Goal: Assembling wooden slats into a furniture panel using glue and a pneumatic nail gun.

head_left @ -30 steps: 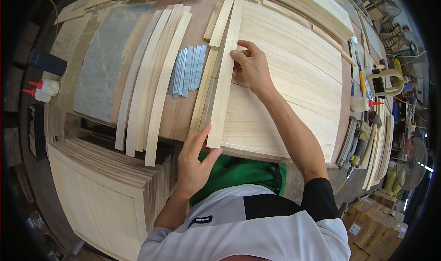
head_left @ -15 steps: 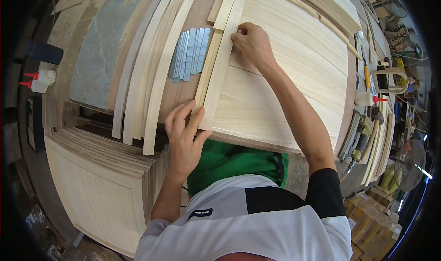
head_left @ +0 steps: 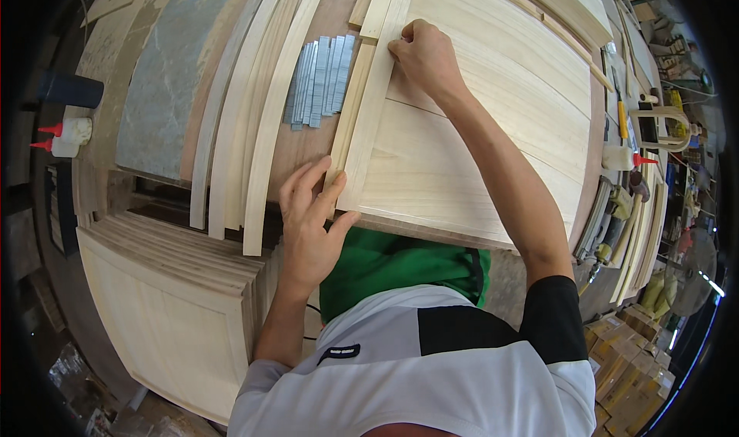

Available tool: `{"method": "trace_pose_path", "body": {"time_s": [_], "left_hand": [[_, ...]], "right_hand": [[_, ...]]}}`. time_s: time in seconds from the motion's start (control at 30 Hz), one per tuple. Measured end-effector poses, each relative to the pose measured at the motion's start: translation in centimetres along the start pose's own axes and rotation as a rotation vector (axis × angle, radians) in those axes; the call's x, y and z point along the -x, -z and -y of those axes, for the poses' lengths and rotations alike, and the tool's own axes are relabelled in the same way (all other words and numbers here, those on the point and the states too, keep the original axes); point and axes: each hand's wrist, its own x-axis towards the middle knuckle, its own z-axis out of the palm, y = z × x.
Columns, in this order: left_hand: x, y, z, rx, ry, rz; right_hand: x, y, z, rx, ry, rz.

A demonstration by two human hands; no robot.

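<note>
Head view, sole entry; clock taken from the picture's centre.

Principal item: one long, flat, pale wooden batten (head_left: 369,129), at 12 o'clock, lying along the left margin of a broad, pale, boarded wooden panel (head_left: 523,91), with a narrow pale wooden rail (head_left: 350,118) close along its outer side.

Change noted: one second earlier the batten stood askew, its near end jutting past the panel's near edge; by this moment it ran in line with the rail. In judgement, the piece was about in position and the work was at fine alignment.

Right hand (head_left: 431,60), at 1 o'clock: fingers curled, thumb and forefinger drawn together at the batten's inner edge; whether they pinched it could not be told.

Left hand (head_left: 312,214), at 9 o'clock: fingers loosely spread around the near corner, forefinger by the rail, thumb at the batten's end.

Surface: brown wooden tabletop (head_left: 339,6); ribbed silver-grey metal strips (head_left: 319,83), at 11; loose long pale wooden slats (head_left: 262,114), at 10; marbled blue-grey board (head_left: 173,75), at 10; white plastic bottle with red nozzle (head_left: 618,158), at 3.

Room: stacked pale framed wooden panels (head_left: 162,306), at 8; brown cardboard boxes (head_left: 627,360), at 4; round grey fan (head_left: 689,256), between 3 and 4.
</note>
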Motion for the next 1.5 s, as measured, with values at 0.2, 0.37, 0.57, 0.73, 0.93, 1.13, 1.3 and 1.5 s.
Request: {"method": "trace_pose_path", "body": {"time_s": [0.2,0.37,0.57,0.73,0.93,1.13,1.3,1.5], "left_hand": [[-4.0,1.3,-2.2,-0.08,-0.032,0.058],[-17.5,-3.2,-3.6,-0.015,-0.31,-0.19],[-32.0,-9.5,-0.8,-0.383,-0.372,-0.227],[-35.6,-11.1,-0.3,-0.533,-0.292,-0.156],[-35.6,-12.0,-0.2,-0.541,-0.283,-0.198],[-40.2,-12.7,4.6,-0.791,-0.368,-0.174],[-38.2,-13.1,0.4,-1.48,-0.498,0.05],[-38.2,-10.3,2.2,-0.763,-0.521,-0.205]], "right_hand": [[-0.8,0.7,-0.4,0.03,-0.017,0.02],[1.1,4.9,-1.8,-0.124,0.072,-0.105],[11.3,15.0,-9.6,-0.225,-0.168,-0.195],[20.6,20.7,-17.1,-0.277,-0.549,-0.279],[25.1,22.9,-21.3,-0.299,-0.616,-0.413],[28.9,28.2,-27.1,0.068,-0.577,-0.654],[33.2,30.2,-31.9,0.417,-0.846,-0.49],[30.5,32.3,-34.1,0.111,-0.837,-0.391]]}}
